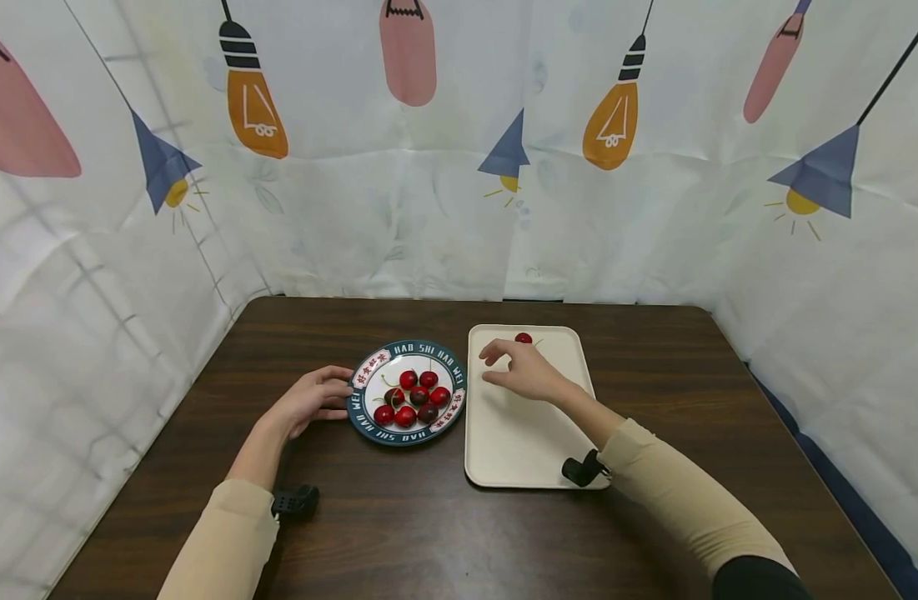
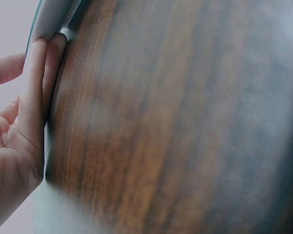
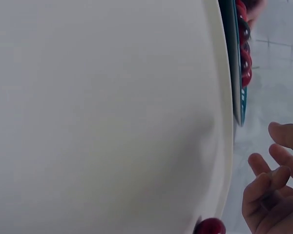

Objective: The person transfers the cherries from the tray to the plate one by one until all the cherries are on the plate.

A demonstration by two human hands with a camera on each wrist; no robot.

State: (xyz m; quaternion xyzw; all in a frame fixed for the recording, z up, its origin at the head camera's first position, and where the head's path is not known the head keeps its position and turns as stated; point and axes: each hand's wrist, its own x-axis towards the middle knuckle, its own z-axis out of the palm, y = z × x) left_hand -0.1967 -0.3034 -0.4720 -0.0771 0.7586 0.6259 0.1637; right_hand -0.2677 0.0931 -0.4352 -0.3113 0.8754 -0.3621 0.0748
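Note:
My left hand (image 1: 319, 398) rests at the left rim of a round plate (image 1: 366, 423) with a blue-green lettered border. Its fairly straight fingers touch the plate's edge, also visible in the left wrist view. Several dark red cherries (image 1: 418, 396), some with stems, lie grouped on the plate. Over the upper part of a cream rectangular tray (image 1: 504, 450) hovers my right hand (image 1: 529, 371), thumb and fingertips apart with nothing between them. Just beyond it, a single cherry (image 1: 524, 337) with a stem lies near the tray's far edge; the right wrist view shows that cherry (image 3: 210, 226) at the bottom.
Plate and tray stand side by side on a dark wood-grain table (image 1: 398, 525), almost touching. White curtains (image 1: 338, 225) printed with lamps and bulbs hang behind the table and along both sides. Each wrist wears a black camera mount (image 1: 295, 502).

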